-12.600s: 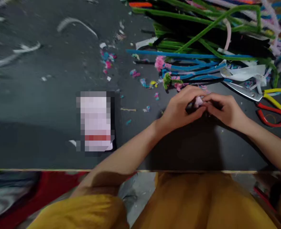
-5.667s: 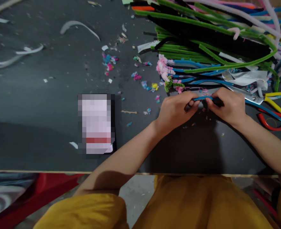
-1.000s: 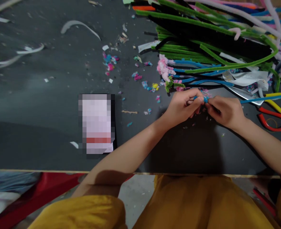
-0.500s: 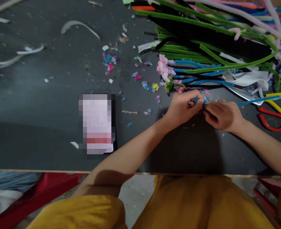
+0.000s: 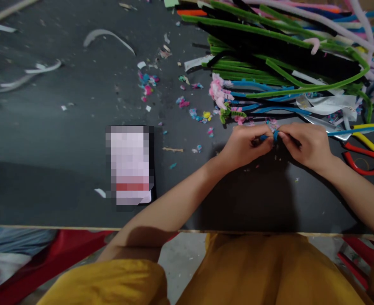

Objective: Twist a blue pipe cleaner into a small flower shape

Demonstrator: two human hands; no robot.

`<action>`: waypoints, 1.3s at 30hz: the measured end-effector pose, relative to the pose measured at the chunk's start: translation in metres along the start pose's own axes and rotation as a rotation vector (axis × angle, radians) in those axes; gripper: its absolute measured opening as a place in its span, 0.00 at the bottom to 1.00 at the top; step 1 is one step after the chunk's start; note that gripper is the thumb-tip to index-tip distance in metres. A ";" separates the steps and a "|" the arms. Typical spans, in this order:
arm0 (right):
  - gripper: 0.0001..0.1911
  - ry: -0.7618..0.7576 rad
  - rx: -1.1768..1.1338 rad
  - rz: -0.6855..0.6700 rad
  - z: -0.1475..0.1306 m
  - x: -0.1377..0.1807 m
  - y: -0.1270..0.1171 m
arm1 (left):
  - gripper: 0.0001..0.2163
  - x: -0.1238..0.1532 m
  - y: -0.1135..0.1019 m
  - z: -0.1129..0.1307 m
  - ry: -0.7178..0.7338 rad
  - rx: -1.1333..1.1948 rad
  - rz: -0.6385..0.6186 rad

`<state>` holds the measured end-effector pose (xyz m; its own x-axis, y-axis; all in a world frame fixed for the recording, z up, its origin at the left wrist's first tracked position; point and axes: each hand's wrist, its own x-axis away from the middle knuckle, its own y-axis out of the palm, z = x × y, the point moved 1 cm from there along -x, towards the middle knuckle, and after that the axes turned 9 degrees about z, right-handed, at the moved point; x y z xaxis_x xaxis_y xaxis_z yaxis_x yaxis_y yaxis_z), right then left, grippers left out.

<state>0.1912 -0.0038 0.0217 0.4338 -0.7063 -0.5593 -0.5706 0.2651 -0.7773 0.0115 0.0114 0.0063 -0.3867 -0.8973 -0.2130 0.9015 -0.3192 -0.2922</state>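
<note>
A blue pipe cleaner (image 5: 346,132) stretches to the right from between my hands, above the scissors. My left hand (image 5: 249,146) pinches its left part, where a small blue piece shows between thumb and fingers. Close beside it, my right hand (image 5: 309,146) is closed on the same pipe cleaner, fingertips almost touching the left ones. A short blue bend stands up between the two sets of fingertips. The rest of the held part is hidden inside the fingers. Pink fuzzy flower heads (image 5: 219,91) on blue stems lie just beyond my hands.
Scissors (image 5: 367,165) with red and yellow handles lie to the right. Green and black pipe cleaners (image 5: 247,70) are heaped at the back right. A blurred phone (image 5: 129,156) lies left of my forearm. Coloured fuzz scraps (image 5: 147,80) and paper strips (image 5: 107,34) dot the dark table (image 5: 62,140).
My right hand has shifted slightly up and right, and its fingertips now pinch beside the left hand's. The blue bend between the fingers is more visible. My left hand has barely moved.
</note>
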 end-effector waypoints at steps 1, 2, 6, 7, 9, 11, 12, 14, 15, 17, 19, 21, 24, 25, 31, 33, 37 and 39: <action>0.08 0.002 0.002 -0.019 0.000 0.000 0.001 | 0.07 0.000 0.000 0.000 -0.014 0.036 -0.002; 0.09 0.000 0.010 -0.038 0.000 0.001 0.001 | 0.07 0.001 0.000 0.000 -0.028 0.075 -0.002; 0.11 -0.018 0.044 -0.086 -0.004 0.003 0.004 | 0.10 0.001 0.000 0.000 -0.078 0.192 0.017; 0.11 -0.020 0.049 -0.088 -0.006 0.003 0.004 | 0.11 0.001 0.000 0.000 -0.089 0.203 0.025; 0.12 -0.031 0.050 -0.078 -0.010 0.004 0.004 | 0.11 0.001 -0.001 -0.001 -0.106 0.219 0.032; 0.12 -0.049 0.044 -0.066 -0.013 0.004 0.004 | 0.12 0.000 -0.001 0.000 -0.111 0.228 0.040; 0.12 -0.058 0.039 -0.060 -0.014 0.004 0.004 | 0.13 0.000 -0.001 0.000 -0.108 0.232 0.044; 0.12 -0.055 0.024 -0.064 -0.014 0.004 0.003 | 0.13 0.000 -0.001 0.000 -0.095 0.233 0.052; 0.12 -0.037 0.015 -0.068 -0.013 0.004 0.003 | 0.13 0.000 -0.001 0.001 -0.085 0.230 0.055; 0.11 0.023 -0.010 -0.066 -0.010 0.004 0.002 | 0.13 -0.001 0.000 0.001 -0.057 0.221 0.061; 0.10 0.097 -0.049 -0.050 -0.008 0.005 0.002 | 0.14 -0.001 -0.001 0.000 -0.036 0.213 0.062; 0.09 0.151 -0.095 -0.005 -0.006 0.005 0.002 | 0.14 -0.001 -0.001 -0.001 -0.039 0.206 0.058; 0.08 0.181 -0.153 0.076 -0.006 0.005 0.002 | 0.15 -0.002 -0.001 -0.004 -0.093 0.189 0.055; 0.07 0.180 -0.165 0.102 -0.006 0.005 0.002 | 0.15 -0.002 -0.001 -0.005 -0.117 0.188 0.057; 0.05 0.163 -0.179 0.164 -0.009 0.003 0.001 | 0.19 -0.002 0.002 -0.005 -0.272 0.341 0.072; 0.07 0.186 -0.157 0.154 -0.009 0.003 0.001 | 0.19 -0.002 0.003 -0.005 -0.284 0.348 0.056; 0.11 0.193 -0.087 0.127 -0.009 0.004 0.003 | 0.19 -0.002 0.004 -0.004 -0.214 0.278 0.052; 0.13 0.199 -0.041 0.109 -0.009 0.006 0.004 | 0.19 -0.002 0.005 -0.003 -0.173 0.222 0.056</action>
<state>0.1853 -0.0124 0.0177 0.2244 -0.7916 -0.5683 -0.6360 0.3229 -0.7009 0.0157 0.0123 0.0026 -0.3135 -0.9480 -0.0553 0.9484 -0.3096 -0.0687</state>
